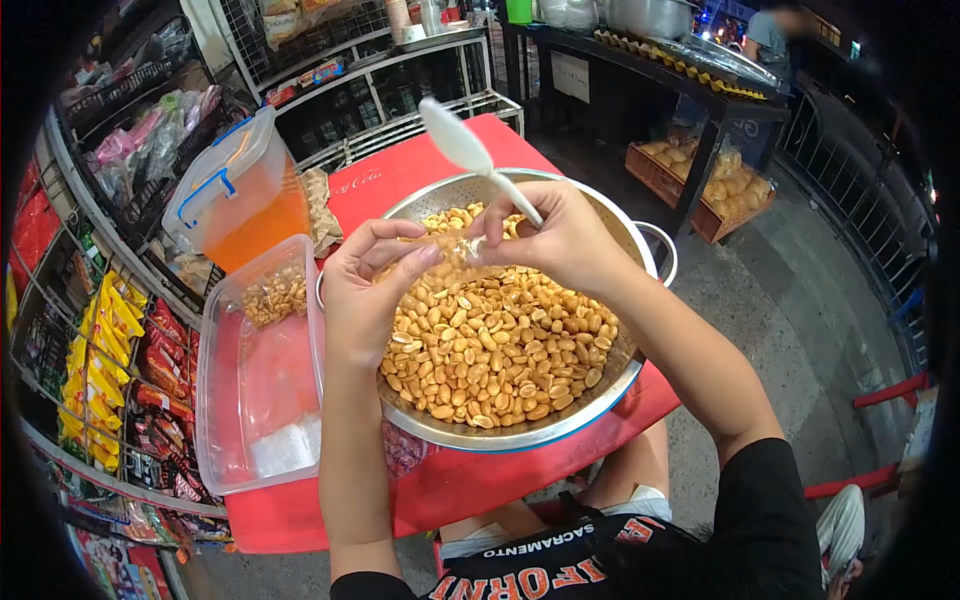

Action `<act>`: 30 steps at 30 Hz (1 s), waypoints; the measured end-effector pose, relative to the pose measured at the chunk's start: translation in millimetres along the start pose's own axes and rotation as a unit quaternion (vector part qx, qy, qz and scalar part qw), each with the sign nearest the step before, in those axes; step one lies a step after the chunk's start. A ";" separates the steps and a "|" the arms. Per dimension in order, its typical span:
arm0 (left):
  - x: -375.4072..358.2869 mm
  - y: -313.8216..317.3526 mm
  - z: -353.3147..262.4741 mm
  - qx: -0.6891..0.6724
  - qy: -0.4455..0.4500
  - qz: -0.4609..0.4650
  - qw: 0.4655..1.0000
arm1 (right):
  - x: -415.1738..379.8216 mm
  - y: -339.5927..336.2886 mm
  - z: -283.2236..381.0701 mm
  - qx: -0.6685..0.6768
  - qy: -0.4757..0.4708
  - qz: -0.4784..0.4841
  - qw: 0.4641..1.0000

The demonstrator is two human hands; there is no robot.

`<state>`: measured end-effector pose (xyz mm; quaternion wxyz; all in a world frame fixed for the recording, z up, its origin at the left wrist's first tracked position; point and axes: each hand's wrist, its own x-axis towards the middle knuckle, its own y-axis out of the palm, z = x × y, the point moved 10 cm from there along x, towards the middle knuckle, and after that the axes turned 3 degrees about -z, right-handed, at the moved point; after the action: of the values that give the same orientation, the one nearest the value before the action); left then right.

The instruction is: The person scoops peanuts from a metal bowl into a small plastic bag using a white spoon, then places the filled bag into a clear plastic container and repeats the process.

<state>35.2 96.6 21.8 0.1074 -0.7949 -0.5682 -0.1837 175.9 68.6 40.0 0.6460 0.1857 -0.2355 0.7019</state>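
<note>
Above a metal colander point(470, 436) of peanuts point(510, 345), both hands pinch a small clear plastic bag point(458, 258) with peanuts in it. My left hand point(385, 270) holds the bag's left side between thumb and fingers. At its right end, the fingers of my right hand point(555, 232) close on the gathered plastic. A white plastic spoon point(458, 138) also sticks up out of my right hand, its bowl pointing up and left. To the left, a clear plastic tub point(212, 400) holds packed peanuts point(275, 297) in its far corner and a stack of clear plastic point(287, 447) near its front.
A red table point(480, 140) carries the colander and tub. Behind the tub stands a lidded container of orange liquid point(250, 215) beside a brown paper bag point(320, 210). Snack racks point(100, 370) line the left. A crate of bread point(700, 185) sits on the floor; a person point(770, 40) is beyond.
</note>
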 end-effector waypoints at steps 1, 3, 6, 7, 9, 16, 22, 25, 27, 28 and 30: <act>-0.1 0.4 -0.5 -0.007 0.000 -0.001 1.000 | -1.0 3.7 0.7 -0.029 0.009 0.016 0.999; 0.1 0.6 -0.6 -0.003 0.001 0.003 1.000 | -2.3 6.7 2.3 -0.058 0.017 0.031 0.998; -0.6 2.1 0.2 -0.009 0.001 0.010 1.000 | -5.4 8.2 -13.6 -0.047 0.105 0.045 0.992; -0.7 2.8 1.1 -0.019 -0.001 0.013 1.000 | -5.2 10.1 -13.7 -0.033 0.102 0.050 0.993; 1.4 1.4 5.1 0.008 0.005 0.016 1.000 | -5.1 11.8 -10.9 -0.020 0.098 0.055 0.993; -31.1 50.5 -62.8 0.577 0.304 -0.011 0.758 | -3.4 -5.2 -9.0 -0.124 0.072 -0.005 0.990; -15.3 39.4 -25.6 0.481 0.206 0.060 0.850 | -2.6 3.7 -6.3 -0.169 0.036 0.035 0.984; -12.0 37.0 -26.9 0.355 0.211 0.064 0.909 | -3.0 10.3 -6.3 -0.152 0.053 0.075 0.984; -8.5 32.0 -20.7 0.278 0.163 0.077 0.944 | -5.9 12.2 -7.6 0.051 0.123 0.054 0.990; -8.3 31.2 -21.1 0.278 0.163 0.078 0.944 | -5.3 8.9 -8.9 0.025 0.130 0.048 0.990; -6.4 26.1 -18.5 0.234 0.136 0.073 0.960 | -1.8 -1.2 -6.3 0.035 0.121 0.006 0.992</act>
<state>54.9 75.4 36.9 0.3797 -0.7547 -0.5156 -0.1431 177.6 70.8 33.9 0.6589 0.1207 -0.1313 0.7308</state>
